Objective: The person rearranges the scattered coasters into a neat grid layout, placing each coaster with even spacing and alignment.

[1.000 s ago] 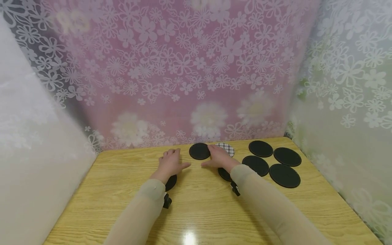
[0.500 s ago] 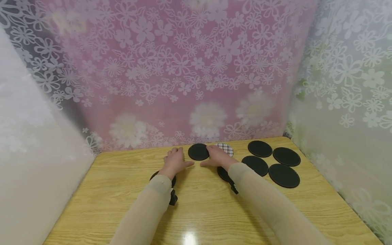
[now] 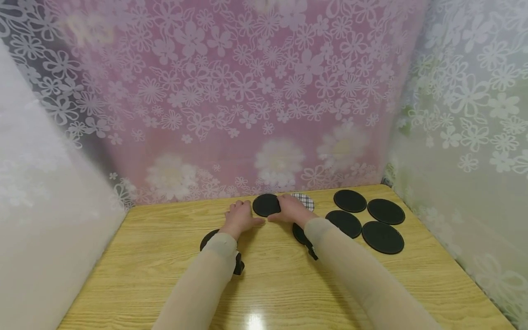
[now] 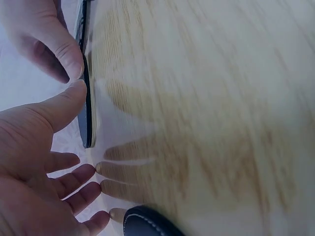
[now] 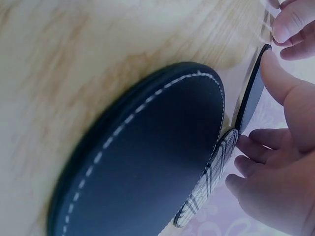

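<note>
Near the table's back edge lies a round black coaster (image 3: 265, 205), seen edge-on in the left wrist view. My right hand (image 3: 292, 210) rests at its right side, thumb toward the front, fingers spread. Left of that coaster my left hand (image 3: 240, 217) is spread, its thumb reaching toward the right thumb. The left wrist view shows the left fingertips (image 4: 81, 196) at the tabletop. A plaid-faced coaster (image 3: 305, 201) sits right of the black one, partly behind the right hand. Under the right wrist is another black coaster (image 5: 147, 152) with white stitching. A black coaster (image 3: 209, 238) lies beneath the left wrist, partly hidden.
Several more black coasters, among them a front one (image 3: 383, 237) and a back one (image 3: 349, 200), lie in a cluster at the right of the wooden table (image 3: 156, 266). Flowered curtains (image 3: 247, 114) enclose the table's back and sides.
My left hand has moved right, closer to the back black coaster, uncovering more of the coaster under its wrist. The right hand has barely shifted.
</note>
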Available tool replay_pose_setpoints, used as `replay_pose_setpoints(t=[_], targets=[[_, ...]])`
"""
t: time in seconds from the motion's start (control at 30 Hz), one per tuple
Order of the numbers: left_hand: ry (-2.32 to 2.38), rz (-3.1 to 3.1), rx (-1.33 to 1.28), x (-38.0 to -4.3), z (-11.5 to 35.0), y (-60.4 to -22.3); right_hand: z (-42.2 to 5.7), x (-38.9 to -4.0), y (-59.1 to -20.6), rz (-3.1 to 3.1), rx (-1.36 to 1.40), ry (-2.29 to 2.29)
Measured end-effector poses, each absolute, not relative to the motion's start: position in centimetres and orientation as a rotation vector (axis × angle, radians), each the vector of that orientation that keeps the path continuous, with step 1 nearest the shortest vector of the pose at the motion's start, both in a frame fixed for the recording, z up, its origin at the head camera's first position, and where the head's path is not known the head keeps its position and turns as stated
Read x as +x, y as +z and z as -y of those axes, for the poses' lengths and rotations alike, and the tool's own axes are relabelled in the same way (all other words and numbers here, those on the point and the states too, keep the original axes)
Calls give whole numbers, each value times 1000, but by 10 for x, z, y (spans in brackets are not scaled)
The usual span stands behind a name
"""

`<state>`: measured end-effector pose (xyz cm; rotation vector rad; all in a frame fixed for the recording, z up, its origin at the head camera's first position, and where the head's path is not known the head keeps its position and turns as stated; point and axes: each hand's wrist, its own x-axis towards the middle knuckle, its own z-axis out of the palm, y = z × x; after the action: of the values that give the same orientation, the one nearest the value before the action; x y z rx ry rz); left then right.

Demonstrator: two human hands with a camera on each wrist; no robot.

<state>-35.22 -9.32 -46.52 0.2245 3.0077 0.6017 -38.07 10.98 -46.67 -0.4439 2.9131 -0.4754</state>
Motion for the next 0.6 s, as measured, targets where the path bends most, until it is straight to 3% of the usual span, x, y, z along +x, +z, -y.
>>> replay_pose_setpoints(t=[0.6], targets=[[596,-2971,179,-361,94,-471,-96,-380,-463,-2937,-443,-382]])
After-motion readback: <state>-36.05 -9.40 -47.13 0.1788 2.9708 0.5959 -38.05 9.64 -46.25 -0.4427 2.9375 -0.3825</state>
